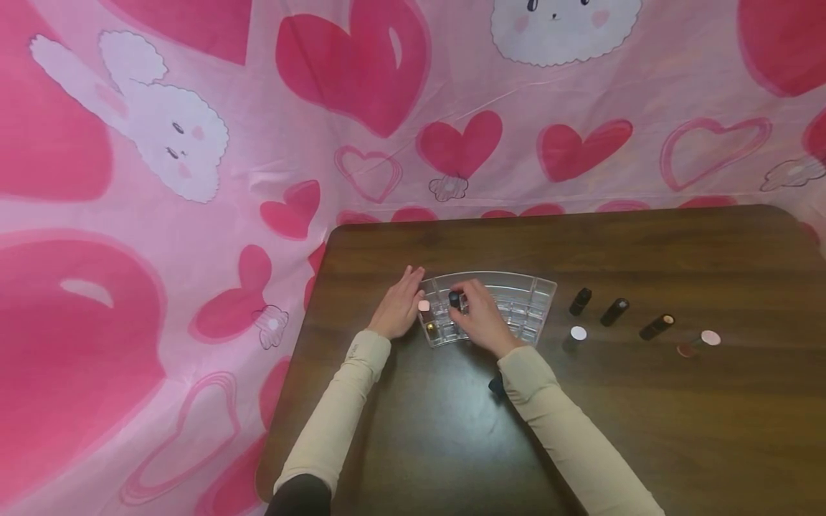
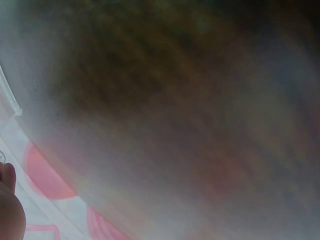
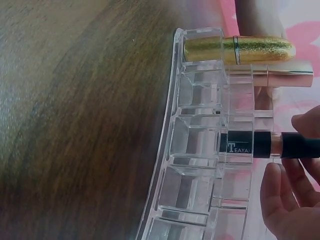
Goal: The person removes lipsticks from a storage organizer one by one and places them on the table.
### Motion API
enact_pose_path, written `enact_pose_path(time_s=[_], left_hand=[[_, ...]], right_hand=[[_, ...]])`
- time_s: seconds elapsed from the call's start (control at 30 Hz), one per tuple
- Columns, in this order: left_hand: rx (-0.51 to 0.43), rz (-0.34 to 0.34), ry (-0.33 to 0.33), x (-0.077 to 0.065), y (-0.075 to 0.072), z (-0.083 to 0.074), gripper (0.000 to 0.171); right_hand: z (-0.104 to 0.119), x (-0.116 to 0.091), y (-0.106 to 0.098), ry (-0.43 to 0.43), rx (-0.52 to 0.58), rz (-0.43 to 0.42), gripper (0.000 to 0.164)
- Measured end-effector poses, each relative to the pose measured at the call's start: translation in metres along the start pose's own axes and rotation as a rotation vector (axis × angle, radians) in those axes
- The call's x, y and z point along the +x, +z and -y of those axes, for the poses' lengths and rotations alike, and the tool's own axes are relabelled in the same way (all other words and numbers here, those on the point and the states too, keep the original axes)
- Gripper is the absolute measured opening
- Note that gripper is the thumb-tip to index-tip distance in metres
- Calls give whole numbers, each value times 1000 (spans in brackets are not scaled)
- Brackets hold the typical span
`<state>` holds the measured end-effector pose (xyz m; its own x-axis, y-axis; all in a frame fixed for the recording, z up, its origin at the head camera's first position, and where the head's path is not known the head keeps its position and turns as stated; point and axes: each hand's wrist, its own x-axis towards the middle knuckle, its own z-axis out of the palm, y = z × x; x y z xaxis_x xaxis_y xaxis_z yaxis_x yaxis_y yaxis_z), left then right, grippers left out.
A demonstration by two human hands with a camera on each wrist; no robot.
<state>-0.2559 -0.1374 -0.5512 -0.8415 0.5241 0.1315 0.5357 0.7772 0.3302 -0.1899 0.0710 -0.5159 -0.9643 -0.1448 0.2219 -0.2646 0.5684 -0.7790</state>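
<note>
A clear, curved lipstick organizer (image 1: 510, 279) with many small compartments sits on the table. My right hand (image 1: 482, 319) pinches the cap of a black lipstick (image 3: 244, 145) with thumb and fingers. In the right wrist view that lipstick's base is within a back-row compartment. A gold lipstick (image 3: 240, 50) and a pink-and-gold lipstick (image 3: 292, 76) stand at the organizer's left end. Beside that end lies my left hand (image 1: 396, 309), fingers extended along the organizer's edge. The left wrist view is mostly blur, with part of a hand (image 2: 10, 205) at its lower left.
Right of the organizer are several black tubes, among them one tube (image 1: 614, 312) and another (image 1: 657, 326), plus a white-topped item (image 1: 577, 335) and a pink-topped one (image 1: 710, 338). A dark object (image 1: 496, 388) lies partly behind my right sleeve. Pink heart-patterned fabric (image 1: 381, 172) borders the table (image 1: 645, 244).
</note>
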Motion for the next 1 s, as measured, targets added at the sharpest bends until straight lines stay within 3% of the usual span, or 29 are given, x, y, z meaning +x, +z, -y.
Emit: enact_pose_path(time_s=[0.6, 1.0], left_hand=[[-1, 16, -21, 1, -2, -1, 53], [5, 27, -29, 1, -2, -3, 53]], right_hand=[[-1, 1, 3, -15, -11, -42, 30], [-5, 0, 6, 34, -7, -26, 31]])
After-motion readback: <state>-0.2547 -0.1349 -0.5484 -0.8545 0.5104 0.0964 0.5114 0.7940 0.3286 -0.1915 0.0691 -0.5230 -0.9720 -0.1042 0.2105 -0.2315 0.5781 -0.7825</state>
